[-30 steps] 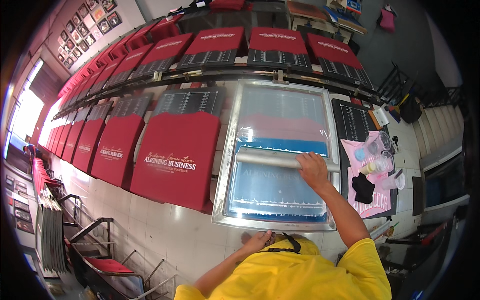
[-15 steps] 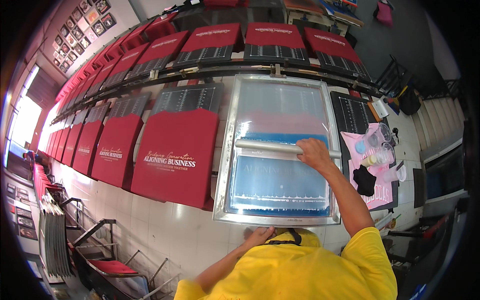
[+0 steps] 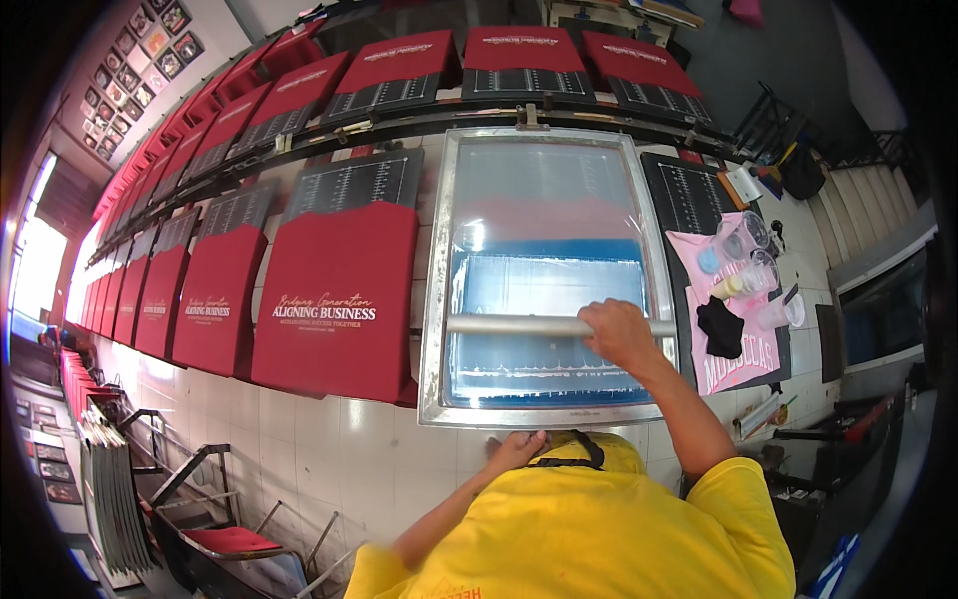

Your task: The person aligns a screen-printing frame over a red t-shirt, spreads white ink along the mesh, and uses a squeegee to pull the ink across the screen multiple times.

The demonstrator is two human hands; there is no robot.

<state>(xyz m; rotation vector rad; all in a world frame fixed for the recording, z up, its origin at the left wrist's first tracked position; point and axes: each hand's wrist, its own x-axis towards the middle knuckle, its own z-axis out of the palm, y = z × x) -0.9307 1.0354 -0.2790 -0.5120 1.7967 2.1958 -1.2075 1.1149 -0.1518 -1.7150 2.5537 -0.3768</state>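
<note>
My right hand (image 3: 619,334) is closed round a long silver squeegee (image 3: 514,324), which lies crosswise on the mesh of a screen-printing frame (image 3: 431,329). The mesh is clear at the far end and blue at the near end, with faint pale lettering and white streaks. Close to the frame's near edge, in front of my yellow shirt, is my left hand (image 3: 517,449). Its fingers are bunched small and partly hidden, so I cannot tell whether they hold anything. Left of the frame, a red shirt (image 3: 334,270) with white and gold print lies over a dark board (image 3: 384,180).
More red shirts on boards run left and along the far row (image 3: 524,50). To the right, a pink printed cloth (image 3: 733,364) bears clear plastic cups (image 3: 760,272) and a black rag (image 3: 720,327). A red-seated chair (image 3: 230,541) stands at lower left.
My right hand has drawn the squeegee nearer to me across the mesh. The whole scene has shifted slightly up and left in the picture. My left hand stays near the frame's edge.
</note>
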